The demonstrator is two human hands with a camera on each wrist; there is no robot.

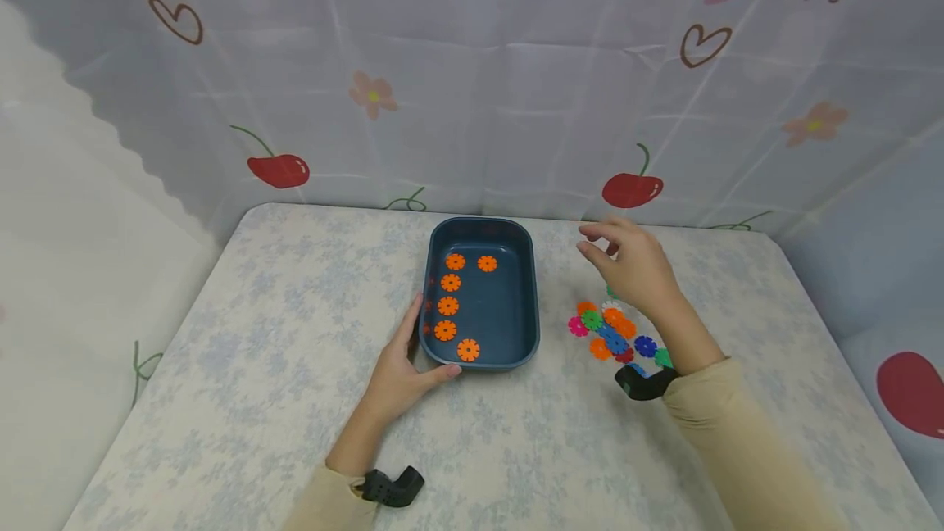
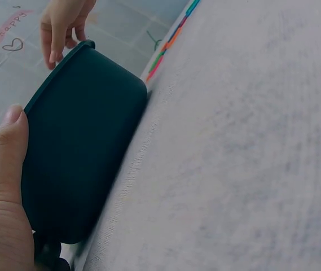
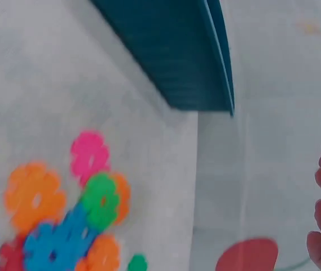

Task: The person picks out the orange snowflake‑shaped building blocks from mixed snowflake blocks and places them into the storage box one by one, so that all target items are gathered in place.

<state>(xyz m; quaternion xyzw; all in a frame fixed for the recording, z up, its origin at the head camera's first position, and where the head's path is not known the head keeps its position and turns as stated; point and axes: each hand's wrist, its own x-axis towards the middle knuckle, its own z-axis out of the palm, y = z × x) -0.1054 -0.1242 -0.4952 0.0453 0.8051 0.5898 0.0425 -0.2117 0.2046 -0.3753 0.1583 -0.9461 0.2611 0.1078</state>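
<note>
A dark blue rectangular box (image 1: 509,310) stands on the table, its long sides running away from me. Several orange flower-shaped discs (image 1: 448,306) lie inside, most in a line along the left wall. My left hand (image 1: 398,379) holds the near left corner, thumb against the near side and fingers along the left wall. In the left wrist view the thumb (image 2: 14,130) sits at the rim. My right hand (image 1: 637,265) is raised right of the box, over the far side of a disc pile (image 1: 608,334). Its fingers are loosely bent, thumb and forefinger apart, nothing between them.
The pile mixes orange, green, blue, pink and red discs, some overlapping; a dark blue disc (image 1: 645,346) lies at its right. A pale flowered cloth covers the table (image 1: 258,367). A printed curtain (image 1: 472,88) hangs behind its far edge.
</note>
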